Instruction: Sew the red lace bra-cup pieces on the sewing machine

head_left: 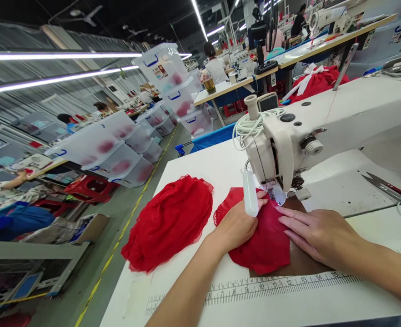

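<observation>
A piece of sheer red fabric [263, 247] with a scalloped lace edge lies under the needle area of a white sewing machine [343, 106]. My left hand [236, 229] rests on its left part, fingertips reaching toward the presser foot [272, 194]; a pale hanging bar [251, 195] covers some of its fingers. From the right, my right hand [318, 234] lies with outstretched fingers, their tips at the fabric's right edge near the foot. Beneath the fabric and right hand is a brown sheet [311, 265]. A heap of red lace fabric [169, 222] sits to the left.
A printed ruler [248, 293] runs along the table's front. Dark scissors [393, 190] lie at the right. Coiled pale cord [251, 125] hangs on the machine head. Stacked clear bins [176, 86], a yellow floor line [118, 240] and other workers are beyond the table.
</observation>
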`<action>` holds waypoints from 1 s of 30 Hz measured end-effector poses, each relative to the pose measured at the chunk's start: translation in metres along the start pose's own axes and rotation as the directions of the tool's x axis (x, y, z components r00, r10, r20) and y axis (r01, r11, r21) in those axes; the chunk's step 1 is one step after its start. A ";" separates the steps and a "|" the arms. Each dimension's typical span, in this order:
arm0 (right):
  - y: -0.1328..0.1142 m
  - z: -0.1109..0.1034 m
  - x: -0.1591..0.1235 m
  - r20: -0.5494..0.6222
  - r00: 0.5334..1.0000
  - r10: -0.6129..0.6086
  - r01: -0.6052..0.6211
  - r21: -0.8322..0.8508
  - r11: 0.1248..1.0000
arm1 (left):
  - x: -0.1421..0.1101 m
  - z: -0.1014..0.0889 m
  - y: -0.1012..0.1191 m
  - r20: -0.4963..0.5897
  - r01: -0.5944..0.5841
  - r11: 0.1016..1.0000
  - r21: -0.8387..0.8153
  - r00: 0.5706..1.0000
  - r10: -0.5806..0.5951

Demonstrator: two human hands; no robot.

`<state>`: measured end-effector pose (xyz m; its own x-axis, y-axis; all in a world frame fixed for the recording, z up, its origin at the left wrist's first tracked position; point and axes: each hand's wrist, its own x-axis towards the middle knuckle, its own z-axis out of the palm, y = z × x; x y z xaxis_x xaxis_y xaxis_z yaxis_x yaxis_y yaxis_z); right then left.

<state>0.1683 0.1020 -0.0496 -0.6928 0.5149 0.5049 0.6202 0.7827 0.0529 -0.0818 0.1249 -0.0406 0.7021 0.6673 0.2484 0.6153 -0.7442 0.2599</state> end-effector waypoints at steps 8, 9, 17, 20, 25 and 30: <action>-0.002 0.015 -0.009 -0.006 0.998 0.057 -0.057 0.014 0.998 | 0.005 0.000 0.004 -0.064 -0.013 0.992 0.129 0.998 0.022; -0.003 0.016 -0.010 -0.003 0.998 0.060 -0.060 0.013 0.998 | 0.005 0.000 0.004 -0.079 -0.025 0.987 0.160 0.996 0.038; -0.005 0.010 -0.005 0.005 0.998 0.060 -0.060 0.015 0.998 | 0.001 -0.001 0.013 -0.058 0.012 0.986 0.169 0.998 -0.002; -0.006 0.011 -0.006 -0.007 0.999 0.050 -0.050 0.011 0.999 | 0.000 -0.001 0.015 -0.040 0.036 0.994 0.101 0.999 -0.032; -0.010 0.016 -0.010 -0.033 0.996 0.077 -0.076 0.023 0.997 | -0.001 -0.002 0.008 -0.026 0.001 0.999 0.041 1.000 0.000; -0.011 0.017 -0.009 -0.022 0.996 0.081 -0.080 0.023 0.997 | -0.001 -0.004 0.000 -0.036 -0.043 0.999 0.015 0.998 0.043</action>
<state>0.1610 0.0946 -0.0694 -0.6322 0.5686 0.5263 0.6650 0.7468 -0.0079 -0.0841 0.1244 -0.0374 0.7150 0.6350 0.2925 0.5900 -0.7725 0.2349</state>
